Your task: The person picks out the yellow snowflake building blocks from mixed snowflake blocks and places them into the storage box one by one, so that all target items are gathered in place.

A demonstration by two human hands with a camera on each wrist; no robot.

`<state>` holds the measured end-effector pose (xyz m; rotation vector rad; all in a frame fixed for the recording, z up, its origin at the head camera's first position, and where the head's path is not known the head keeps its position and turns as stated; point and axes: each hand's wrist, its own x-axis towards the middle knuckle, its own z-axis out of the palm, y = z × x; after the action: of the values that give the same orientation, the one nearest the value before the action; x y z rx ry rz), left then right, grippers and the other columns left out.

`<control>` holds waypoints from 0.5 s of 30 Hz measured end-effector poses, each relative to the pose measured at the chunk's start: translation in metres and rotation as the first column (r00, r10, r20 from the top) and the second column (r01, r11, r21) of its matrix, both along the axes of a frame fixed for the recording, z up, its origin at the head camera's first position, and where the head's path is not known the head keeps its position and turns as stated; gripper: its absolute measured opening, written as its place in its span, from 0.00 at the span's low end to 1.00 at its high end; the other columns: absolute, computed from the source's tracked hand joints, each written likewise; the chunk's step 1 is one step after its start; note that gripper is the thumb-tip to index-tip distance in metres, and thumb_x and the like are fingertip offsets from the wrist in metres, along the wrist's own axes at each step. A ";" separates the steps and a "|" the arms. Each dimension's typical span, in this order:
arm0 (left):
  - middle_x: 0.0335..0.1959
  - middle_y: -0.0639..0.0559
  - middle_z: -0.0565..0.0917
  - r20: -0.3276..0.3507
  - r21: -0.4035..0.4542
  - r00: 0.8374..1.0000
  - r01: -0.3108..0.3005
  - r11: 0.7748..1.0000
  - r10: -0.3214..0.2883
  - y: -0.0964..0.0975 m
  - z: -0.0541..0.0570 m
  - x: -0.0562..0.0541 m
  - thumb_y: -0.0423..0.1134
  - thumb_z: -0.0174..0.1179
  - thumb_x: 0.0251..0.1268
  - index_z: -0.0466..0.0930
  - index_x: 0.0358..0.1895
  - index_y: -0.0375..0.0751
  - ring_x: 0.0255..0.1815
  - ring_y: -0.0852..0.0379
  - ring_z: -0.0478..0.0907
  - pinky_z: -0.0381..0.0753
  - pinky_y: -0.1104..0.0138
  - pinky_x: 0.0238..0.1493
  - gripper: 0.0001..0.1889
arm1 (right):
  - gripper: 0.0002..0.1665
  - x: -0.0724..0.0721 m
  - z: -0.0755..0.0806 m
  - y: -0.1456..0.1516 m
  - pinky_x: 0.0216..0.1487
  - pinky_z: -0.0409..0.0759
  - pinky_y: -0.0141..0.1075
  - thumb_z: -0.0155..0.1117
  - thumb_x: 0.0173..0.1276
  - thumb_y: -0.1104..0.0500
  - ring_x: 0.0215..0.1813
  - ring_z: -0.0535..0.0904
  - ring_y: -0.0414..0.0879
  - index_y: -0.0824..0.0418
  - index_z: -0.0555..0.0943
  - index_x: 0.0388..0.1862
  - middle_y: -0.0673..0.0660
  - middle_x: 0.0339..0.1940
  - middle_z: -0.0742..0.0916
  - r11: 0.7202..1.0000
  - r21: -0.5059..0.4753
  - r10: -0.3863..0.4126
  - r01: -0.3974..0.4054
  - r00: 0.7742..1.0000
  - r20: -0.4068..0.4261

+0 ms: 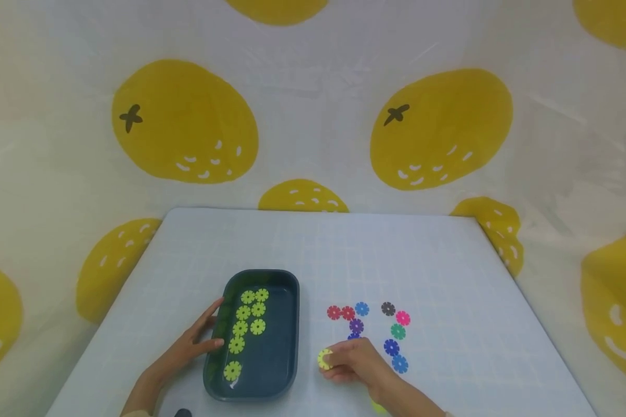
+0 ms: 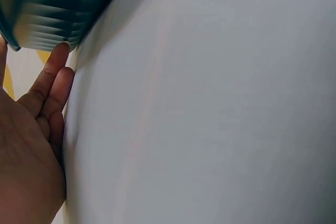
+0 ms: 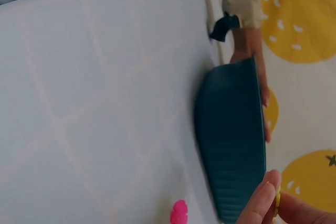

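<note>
My right hand (image 1: pixel 359 362) pinches a yellow snowflake disc (image 1: pixel 324 359) between thumb and fingers, just right of the dark teal tray (image 1: pixel 298 330). In the right wrist view the same disc (image 3: pixel 277 203) shows edge-on at the fingertips. Several yellow discs (image 1: pixel 240 328) lie inside the tray, mostly along its left half. My left hand (image 1: pixel 185 347) rests against the tray's left side, fingers extended and thumb at the rim. From the left wrist, its straight fingers (image 2: pixel 50 85) reach to the tray's ribbed outer wall (image 2: pixel 50 19).
Right of the tray, discs in red, blue and purple (image 1: pixel 356 325) lie in one group. Farther right is a curved row of black, pink (image 1: pixel 403 318), green (image 1: pixel 398 331) and blue discs. Another yellow disc (image 1: pixel 378 407) shows partly below my right forearm. A white cloth covers the table (image 1: pixel 422 260).
</note>
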<state>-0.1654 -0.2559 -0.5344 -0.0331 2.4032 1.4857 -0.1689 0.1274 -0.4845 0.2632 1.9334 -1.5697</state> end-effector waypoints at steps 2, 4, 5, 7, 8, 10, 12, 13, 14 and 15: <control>0.79 0.38 0.53 0.006 -0.002 1.000 -0.002 1.000 0.002 0.000 -0.001 0.001 0.47 0.62 0.66 0.43 0.79 0.71 0.76 0.33 0.52 0.49 0.24 0.66 0.45 | 0.21 -0.001 0.001 -0.003 0.39 0.85 0.29 0.75 0.60 0.56 0.32 0.88 0.43 0.66 0.85 0.48 0.54 0.35 0.91 1.000 0.006 0.004 -0.004 1.000 0.001; 0.79 0.38 0.54 0.008 0.000 1.000 -0.007 1.000 0.007 0.001 -0.002 0.001 0.47 0.63 0.66 0.43 0.79 0.71 0.76 0.33 0.53 0.50 0.24 0.66 0.45 | 0.20 -0.001 0.002 -0.005 0.38 0.85 0.28 0.75 0.60 0.55 0.32 0.88 0.43 0.65 0.85 0.48 0.54 0.35 0.91 1.000 0.006 0.008 -0.008 1.000 0.001; 0.79 0.38 0.55 0.009 0.001 1.000 -0.010 1.000 0.010 0.001 -0.002 0.002 0.47 0.63 0.66 0.43 0.79 0.71 0.76 0.33 0.53 0.50 0.25 0.66 0.45 | 0.20 -0.001 0.002 -0.006 0.38 0.84 0.28 0.74 0.60 0.55 0.32 0.88 0.43 0.65 0.85 0.48 0.54 0.34 0.91 1.000 0.005 0.011 -0.011 1.000 0.000; 0.78 0.37 0.55 0.011 0.002 1.000 -0.015 1.000 0.015 0.002 -0.002 0.002 0.47 0.63 0.66 0.43 0.79 0.71 0.76 0.33 0.53 0.51 0.25 0.66 0.45 | 0.19 -0.002 0.004 -0.007 0.37 0.84 0.28 0.74 0.60 0.55 0.32 0.88 0.43 0.64 0.85 0.47 0.54 0.34 0.91 1.000 -0.001 0.015 -0.015 1.000 -0.001; 0.78 0.37 0.55 0.015 0.002 1.000 -0.017 1.000 0.017 0.003 -0.001 0.002 0.48 0.63 0.66 0.43 0.79 0.72 0.76 0.33 0.53 0.52 0.25 0.66 0.45 | 0.19 -0.002 0.004 -0.008 0.37 0.84 0.28 0.74 0.60 0.55 0.32 0.88 0.43 0.64 0.86 0.47 0.54 0.34 0.91 1.000 -0.006 0.017 -0.017 1.000 -0.001; 0.78 0.37 0.55 0.024 0.002 0.999 -0.024 1.000 0.024 0.003 0.000 0.001 0.48 0.63 0.66 0.43 0.79 0.73 0.76 0.33 0.53 0.52 0.26 0.66 0.45 | 0.19 -0.001 0.006 -0.009 0.38 0.84 0.28 0.74 0.60 0.55 0.31 0.88 0.43 0.65 0.85 0.47 0.54 0.34 0.91 1.000 -0.014 0.021 -0.021 1.000 -0.004; 0.79 0.37 0.55 0.025 -0.002 0.999 -0.026 1.000 0.026 0.003 0.001 0.001 0.49 0.63 0.66 0.43 0.79 0.72 0.76 0.32 0.52 0.52 0.26 0.66 0.45 | 0.19 -0.001 0.007 -0.011 0.38 0.84 0.28 0.74 0.60 0.55 0.31 0.88 0.42 0.65 0.85 0.47 0.54 0.34 0.91 0.999 -0.021 0.027 -0.027 1.000 -0.007; 0.79 0.37 0.54 0.025 -0.004 0.999 -0.027 1.000 0.027 0.004 0.001 0.001 0.49 0.63 0.66 0.43 0.79 0.72 0.76 0.33 0.52 0.51 0.26 0.66 0.45 | 0.20 -0.001 0.008 -0.011 0.38 0.84 0.28 0.74 0.60 0.55 0.31 0.88 0.42 0.65 0.85 0.47 0.54 0.34 0.91 0.999 -0.022 0.030 -0.030 1.000 -0.008; 0.79 0.38 0.54 0.024 -0.003 0.999 -0.026 1.000 0.026 0.004 0.001 0.001 0.49 0.63 0.66 0.43 0.79 0.72 0.77 0.33 0.52 0.51 0.25 0.67 0.45 | 0.20 0.000 0.008 -0.012 0.38 0.85 0.28 0.74 0.60 0.55 0.31 0.88 0.42 0.65 0.85 0.47 0.54 0.34 0.91 0.999 -0.022 0.032 -0.032 0.999 -0.009; 0.79 0.38 0.54 0.022 -0.006 0.999 -0.024 1.000 0.024 0.004 0.001 0.001 0.49 0.63 0.66 0.43 0.79 0.72 0.77 0.33 0.51 0.50 0.25 0.67 0.45 | 0.20 0.000 0.009 -0.012 0.38 0.85 0.29 0.75 0.59 0.55 0.31 0.88 0.42 0.65 0.85 0.47 0.54 0.34 0.91 0.999 -0.020 0.034 -0.034 0.999 -0.009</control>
<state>-0.1639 -0.2523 -0.5330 -0.0792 2.3982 1.4808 -0.1694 0.1152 -0.4757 0.2141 1.9183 -1.5700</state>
